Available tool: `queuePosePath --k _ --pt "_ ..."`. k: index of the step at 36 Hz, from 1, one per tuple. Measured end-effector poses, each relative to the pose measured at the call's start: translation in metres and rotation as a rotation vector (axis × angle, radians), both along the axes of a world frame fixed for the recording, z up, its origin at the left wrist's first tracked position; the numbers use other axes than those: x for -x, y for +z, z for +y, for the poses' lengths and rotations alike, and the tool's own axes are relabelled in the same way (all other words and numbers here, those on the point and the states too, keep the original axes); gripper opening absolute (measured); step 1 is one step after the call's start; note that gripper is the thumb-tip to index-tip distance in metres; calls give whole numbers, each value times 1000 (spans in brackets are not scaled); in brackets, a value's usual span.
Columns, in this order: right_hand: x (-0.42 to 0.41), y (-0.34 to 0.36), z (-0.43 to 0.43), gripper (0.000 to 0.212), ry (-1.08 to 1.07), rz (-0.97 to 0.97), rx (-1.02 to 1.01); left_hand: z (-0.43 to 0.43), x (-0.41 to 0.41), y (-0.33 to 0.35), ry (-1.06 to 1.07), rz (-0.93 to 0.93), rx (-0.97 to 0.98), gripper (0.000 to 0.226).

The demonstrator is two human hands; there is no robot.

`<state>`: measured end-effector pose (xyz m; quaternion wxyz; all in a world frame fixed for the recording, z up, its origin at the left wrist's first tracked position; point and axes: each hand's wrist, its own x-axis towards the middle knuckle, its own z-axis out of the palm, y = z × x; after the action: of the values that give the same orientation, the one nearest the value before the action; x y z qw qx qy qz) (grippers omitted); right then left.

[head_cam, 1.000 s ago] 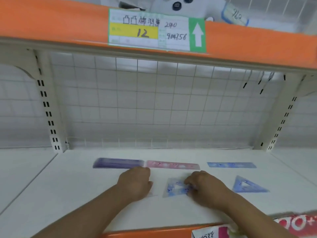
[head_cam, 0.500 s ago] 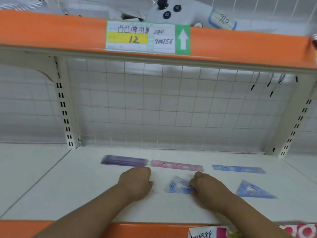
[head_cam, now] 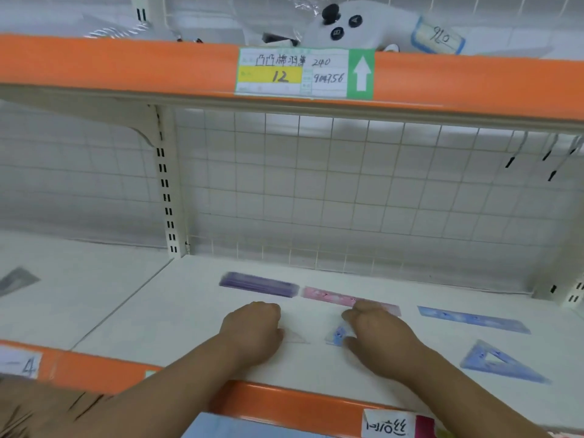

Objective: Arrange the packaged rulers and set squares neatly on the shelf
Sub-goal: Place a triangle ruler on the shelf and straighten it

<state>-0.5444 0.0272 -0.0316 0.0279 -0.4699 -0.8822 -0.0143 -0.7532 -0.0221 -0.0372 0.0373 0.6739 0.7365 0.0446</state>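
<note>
- Step in hand, as I read it: building the front row of set squares; both hands are down on the shelf (head_cam: 177, 311), near its front edge, about mid-width.
- The right hand (head_cam: 379, 339) covers most of the small blue set square (head_cam: 338, 335); one corner pokes out between forefinger and thumb, so the fingers look closed on it in a pinch (the tips are hidden, mind).
- The left hand (head_cam: 252, 333) is knuckles up, fingers curled downward; a pale pink set square (head_cam: 295, 338) peeks out right beside it; whether those fingers clamp it or only press on it, I cannot tell.
- Toward the rear edge runs the ruler row: purple ruler pack (head_cam: 259, 284), pink ruler (head_cam: 335, 297) end to end just beside it, blue ruler (head_cam: 474, 319) apart toward the right.
- The large blue set square (head_cam: 502, 363) lies flat near the front right corner, in front of the blue ruler.
- Next move, by my guess: slide each small set square under its own ruler and square it to the front edge; these flat, slick packs call for light pressure and a slide, not a lift.
- No box or tray here; the shelf bay itself holds three rulers and three set squares; the shelf above carries a white gadget (head_cam: 354, 26) with black buttons, behind the price label (head_cam: 303, 74); a grey set square (head_cam: 15, 279) lies in the neighbouring bay at the left.
</note>
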Motion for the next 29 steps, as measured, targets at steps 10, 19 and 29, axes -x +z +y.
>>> queuePosePath --k 10,19,29 --pt "112 24 -31 35 294 61 -40 -52 73 13 174 56 -103 28" --pt "244 30 -70 40 458 46 3 -132 190 24 361 75 -114 23" --pt "402 28 -143 41 540 81 31 -227 342 34 456 94 -161 25"
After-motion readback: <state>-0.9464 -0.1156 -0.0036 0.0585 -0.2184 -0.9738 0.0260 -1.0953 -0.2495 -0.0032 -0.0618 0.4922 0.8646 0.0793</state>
